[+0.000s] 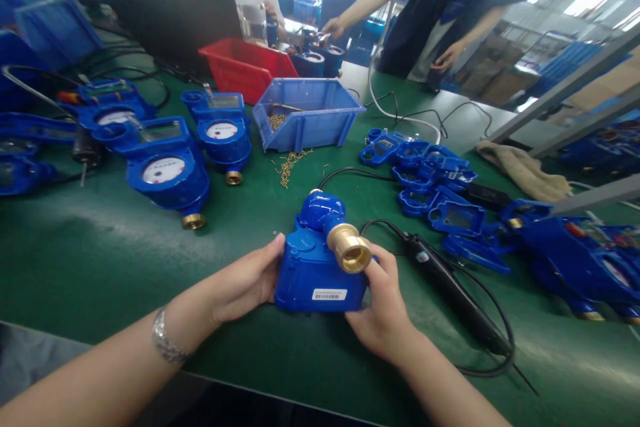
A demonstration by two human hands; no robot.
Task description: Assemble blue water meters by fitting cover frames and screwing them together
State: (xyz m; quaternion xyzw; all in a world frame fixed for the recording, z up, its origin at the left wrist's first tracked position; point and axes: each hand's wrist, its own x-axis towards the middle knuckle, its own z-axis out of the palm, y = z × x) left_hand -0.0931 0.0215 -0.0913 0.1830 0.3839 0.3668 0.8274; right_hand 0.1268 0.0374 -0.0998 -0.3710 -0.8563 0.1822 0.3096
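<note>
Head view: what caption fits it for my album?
The left hand and right hand hold a blue meter on a green table, beside a black screwdriver.

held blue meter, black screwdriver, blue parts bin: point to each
blue meter point(310, 270): head view, back cover
black screwdriver point(450, 288): head view, mid handle
blue parts bin point(320, 133): head view, front wall

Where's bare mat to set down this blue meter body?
Bare green mat lies front-left, between the left hand on the blue meter body and the blue dial-faced meters. Narrower strip: near edge right of the black corded screwdriver. Crowded: brass screws before the blue plastic bin, blue covers piled right.
</note>
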